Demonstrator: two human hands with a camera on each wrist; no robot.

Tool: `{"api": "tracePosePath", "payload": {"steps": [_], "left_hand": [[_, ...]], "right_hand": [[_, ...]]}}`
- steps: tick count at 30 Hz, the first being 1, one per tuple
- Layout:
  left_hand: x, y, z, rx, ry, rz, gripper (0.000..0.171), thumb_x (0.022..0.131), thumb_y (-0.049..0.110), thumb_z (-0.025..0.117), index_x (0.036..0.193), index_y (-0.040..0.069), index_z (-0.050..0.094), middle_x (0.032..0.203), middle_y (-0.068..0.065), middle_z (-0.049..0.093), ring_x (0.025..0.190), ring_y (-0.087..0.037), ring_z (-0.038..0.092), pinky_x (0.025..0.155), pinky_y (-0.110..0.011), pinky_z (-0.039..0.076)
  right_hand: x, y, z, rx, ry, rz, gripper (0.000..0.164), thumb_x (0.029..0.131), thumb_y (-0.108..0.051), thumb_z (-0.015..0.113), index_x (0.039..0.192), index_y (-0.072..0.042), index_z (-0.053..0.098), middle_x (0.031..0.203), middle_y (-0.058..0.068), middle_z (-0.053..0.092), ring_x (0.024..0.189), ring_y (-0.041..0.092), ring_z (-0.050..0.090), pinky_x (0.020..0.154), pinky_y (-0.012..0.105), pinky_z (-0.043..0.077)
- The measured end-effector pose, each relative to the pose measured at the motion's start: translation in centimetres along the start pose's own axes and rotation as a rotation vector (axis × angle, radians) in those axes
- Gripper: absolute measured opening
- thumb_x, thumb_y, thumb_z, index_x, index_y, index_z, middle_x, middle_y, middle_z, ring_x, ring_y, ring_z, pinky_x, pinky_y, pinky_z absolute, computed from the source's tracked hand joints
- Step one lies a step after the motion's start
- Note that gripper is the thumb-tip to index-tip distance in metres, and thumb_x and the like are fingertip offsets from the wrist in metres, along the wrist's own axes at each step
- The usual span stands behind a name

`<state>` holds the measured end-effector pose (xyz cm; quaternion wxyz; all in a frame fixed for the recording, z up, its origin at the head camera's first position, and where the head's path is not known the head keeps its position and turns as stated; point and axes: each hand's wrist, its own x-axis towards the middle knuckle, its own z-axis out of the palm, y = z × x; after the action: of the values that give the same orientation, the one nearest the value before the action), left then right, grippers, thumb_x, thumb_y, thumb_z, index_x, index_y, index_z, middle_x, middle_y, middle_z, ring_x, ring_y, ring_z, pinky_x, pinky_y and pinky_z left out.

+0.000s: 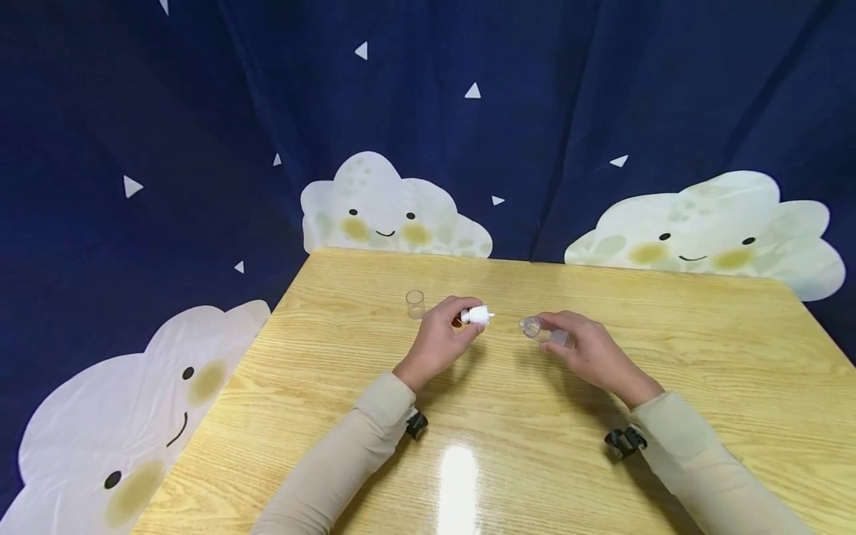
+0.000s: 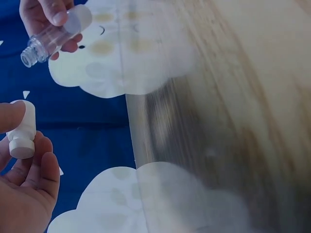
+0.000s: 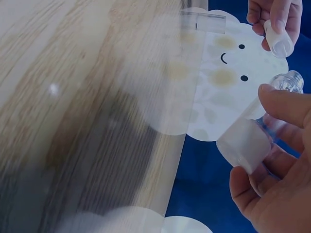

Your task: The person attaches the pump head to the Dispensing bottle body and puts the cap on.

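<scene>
My left hand (image 1: 441, 340) pinches a small white pump top (image 1: 476, 315), its thin tip pointing right in the head view. In the left wrist view the white pump top (image 2: 23, 127) sits between thumb and fingers. A bit of amber (image 1: 458, 322) shows beside that hand; what it belongs to is hidden. My right hand (image 1: 588, 352) grips a clear bottle (image 1: 531, 327) lying sideways, its uncapped threaded neck towards the left hand. The bottle's whitish base (image 3: 244, 144) shows in the right wrist view. Pump top and bottle neck are apart, above the table.
A clear open cylinder (image 1: 415, 305) stands on the wooden table (image 1: 535, 453), just left of my left hand. Behind the table hangs a dark blue curtain (image 1: 428, 111) with printed clouds. Dark wrist cameras (image 1: 625, 443) sit under both sleeves.
</scene>
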<state>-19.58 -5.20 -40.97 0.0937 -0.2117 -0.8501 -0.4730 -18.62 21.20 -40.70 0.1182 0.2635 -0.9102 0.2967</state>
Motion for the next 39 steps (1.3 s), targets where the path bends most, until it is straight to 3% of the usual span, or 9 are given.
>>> {"api": "tracePosePath", "payload": {"steps": [6, 12, 22, 30, 39], "left_hand": [[0.1, 0.0, 0.1, 0.003, 0.004, 0.016, 0.033, 0.092, 0.013, 0.07, 0.124, 0.007, 0.066, 0.112, -0.01, 0.067, 0.091, -0.017, 0.059, 0.081, -0.038, 0.056], [0.0, 0.2, 0.2, 0.028, -0.005, 0.023, 0.031, 0.092, 0.014, 0.071, 0.122, 0.01, 0.066, 0.109, -0.006, 0.066, 0.086, -0.015, 0.056, 0.074, -0.024, 0.05], [0.0, 1.2, 0.6, 0.079, -0.041, 0.083, 0.028, 0.093, 0.015, 0.07, 0.12, 0.009, 0.066, 0.107, -0.007, 0.067, 0.084, -0.016, 0.057, 0.07, -0.024, 0.05], [-0.1, 1.5, 0.6, 0.094, -0.043, 0.088, 0.029, 0.094, 0.015, 0.069, 0.122, 0.01, 0.065, 0.108, -0.006, 0.066, 0.084, -0.02, 0.058, 0.069, -0.021, 0.047], [-0.1, 1.7, 0.8, 0.106, -0.036, 0.113, 0.027, 0.092, 0.014, 0.07, 0.119, 0.01, 0.067, 0.107, -0.007, 0.066, 0.085, -0.016, 0.057, 0.069, -0.018, 0.045]], "right_hand": [[0.1, 0.1, 0.0, -0.012, 0.014, -0.02, 0.039, 0.084, -0.007, 0.077, 0.121, 0.0, 0.067, 0.105, 0.014, 0.073, 0.09, 0.027, 0.069, 0.073, 0.038, 0.054], [0.3, -0.2, 0.1, 0.004, -0.01, -0.008, 0.04, 0.085, -0.008, 0.076, 0.124, 0.001, 0.066, 0.111, 0.016, 0.072, 0.097, 0.029, 0.07, 0.079, 0.045, 0.055], [0.7, -0.4, 0.0, 0.012, -0.016, -0.015, 0.042, 0.085, -0.008, 0.076, 0.125, -0.001, 0.066, 0.111, 0.015, 0.072, 0.098, 0.03, 0.07, 0.081, 0.046, 0.056], [1.0, -0.5, 0.1, 0.016, -0.026, -0.014, 0.043, 0.085, -0.009, 0.076, 0.125, 0.0, 0.066, 0.113, 0.016, 0.072, 0.101, 0.03, 0.069, 0.084, 0.048, 0.055], [1.0, -0.7, 0.4, 0.012, -0.019, -0.05, 0.042, 0.085, -0.007, 0.076, 0.125, -0.002, 0.067, 0.11, 0.013, 0.072, 0.097, 0.027, 0.069, 0.08, 0.045, 0.055]]}}
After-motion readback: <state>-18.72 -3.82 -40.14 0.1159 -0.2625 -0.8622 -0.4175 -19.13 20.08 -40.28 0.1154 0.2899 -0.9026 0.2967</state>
